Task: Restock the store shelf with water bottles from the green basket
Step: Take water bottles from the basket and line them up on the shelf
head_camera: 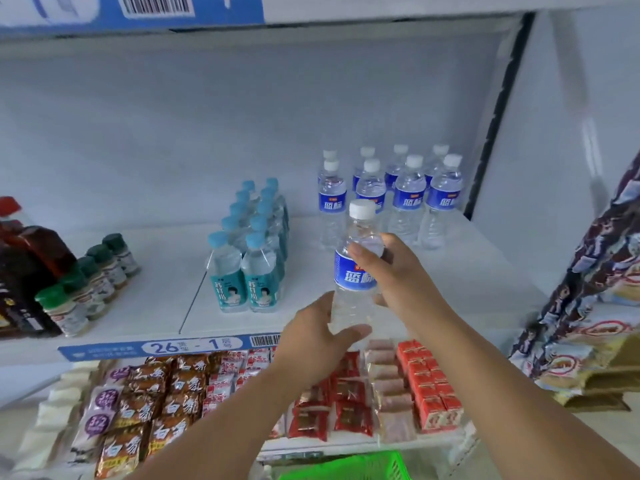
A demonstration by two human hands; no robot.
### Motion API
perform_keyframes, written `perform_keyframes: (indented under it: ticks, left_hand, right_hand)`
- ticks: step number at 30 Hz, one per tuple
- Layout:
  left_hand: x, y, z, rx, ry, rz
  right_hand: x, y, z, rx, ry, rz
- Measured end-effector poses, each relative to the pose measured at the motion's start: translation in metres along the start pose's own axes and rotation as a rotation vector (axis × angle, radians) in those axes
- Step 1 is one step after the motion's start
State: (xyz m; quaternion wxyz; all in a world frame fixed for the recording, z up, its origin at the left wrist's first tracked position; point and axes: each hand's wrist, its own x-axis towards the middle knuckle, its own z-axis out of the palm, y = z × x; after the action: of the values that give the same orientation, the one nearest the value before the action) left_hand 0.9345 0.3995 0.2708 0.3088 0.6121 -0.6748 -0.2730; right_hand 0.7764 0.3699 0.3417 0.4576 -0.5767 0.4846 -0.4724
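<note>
A clear water bottle (356,268) with a white cap and blue label stands upright above the front of the white shelf (450,289). My left hand (318,341) grips its base and my right hand (398,271) wraps its label from the right. Several matching bottles (408,199) stand in rows at the shelf's back right. A corner of the green basket (349,467) shows at the bottom edge, below my arms.
A shrink-wrapped pack of teal-labelled bottles (249,254) sits left of the held bottle. Green-capped jars (86,282) and dark bottles (24,265) fill the shelf's left. Snack packets (166,393) and red boxes (429,382) lie on the lower shelf. Hanging snack bags (588,306) crowd the right.
</note>
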Motion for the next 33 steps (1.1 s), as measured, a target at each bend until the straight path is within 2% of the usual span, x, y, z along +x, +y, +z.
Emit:
perform_keyframes:
  ticks: [4, 10, 20, 33]
  left_hand:
    - [0.046, 0.009, 0.008, 0.068, 0.099, -0.044]
    - [0.09, -0.01, 0.022, 0.074, 0.103, -0.156]
    - [0.165, -0.032, 0.028, -0.046, 0.103, -0.212]
    - [0.19, -0.043, 0.028, -0.039, 0.077, -0.198]
  right_hand:
    - [0.048, -0.004, -0.007, 0.027, -0.09, -0.017]
    - [0.097, 0.017, -0.01, 0.029, -0.23, 0.115]
    - [0.163, 0.027, 0.0, 0.04, -0.217, 0.206]
    - [0.181, 0.036, 0.003, -0.007, -0.194, 0.155]
